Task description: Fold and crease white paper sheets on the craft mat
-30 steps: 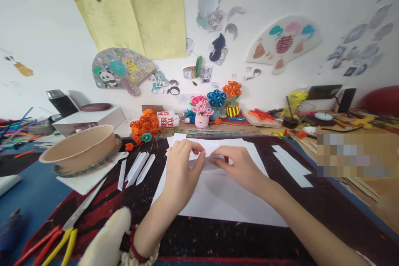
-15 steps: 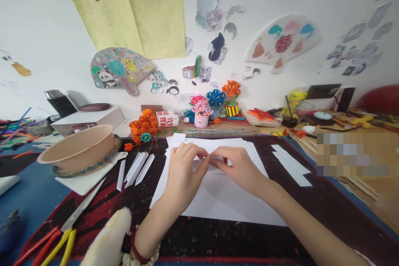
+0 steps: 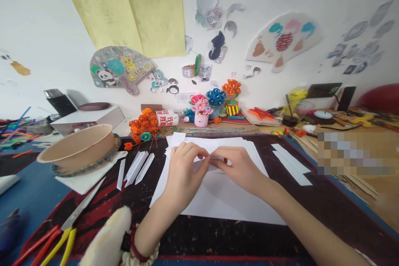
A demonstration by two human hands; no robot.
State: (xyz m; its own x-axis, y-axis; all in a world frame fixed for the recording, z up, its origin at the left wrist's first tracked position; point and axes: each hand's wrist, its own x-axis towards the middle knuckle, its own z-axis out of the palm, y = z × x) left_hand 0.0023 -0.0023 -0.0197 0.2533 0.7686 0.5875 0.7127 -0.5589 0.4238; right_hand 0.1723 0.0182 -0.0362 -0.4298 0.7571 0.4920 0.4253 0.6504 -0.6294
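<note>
My left hand (image 3: 185,170) and my right hand (image 3: 238,168) meet fingertip to fingertip above a stack of white paper sheets (image 3: 230,201). Both are closed in a pinch on a small white paper strip (image 3: 215,167), mostly hidden behind the fingers and hard to tell from the sheets under it. Several narrow folded paper strips (image 3: 145,169) lie on the dark mat left of the stack. Two flat paper strips (image 3: 291,164) lie to its right, partly overlapping.
Red-and-yellow-handled scissors (image 3: 70,222) lie open at left, near a beige oval bowl (image 3: 77,145). Orange craft flowers (image 3: 145,124), a small pink flower pot (image 3: 201,119) and a striped pot (image 3: 232,109) stand behind the mat. Wooden sticks (image 3: 361,185) lie at right.
The view has shifted very slightly. Both hands keep the same pinch in the same place, and nothing else has visibly moved.
</note>
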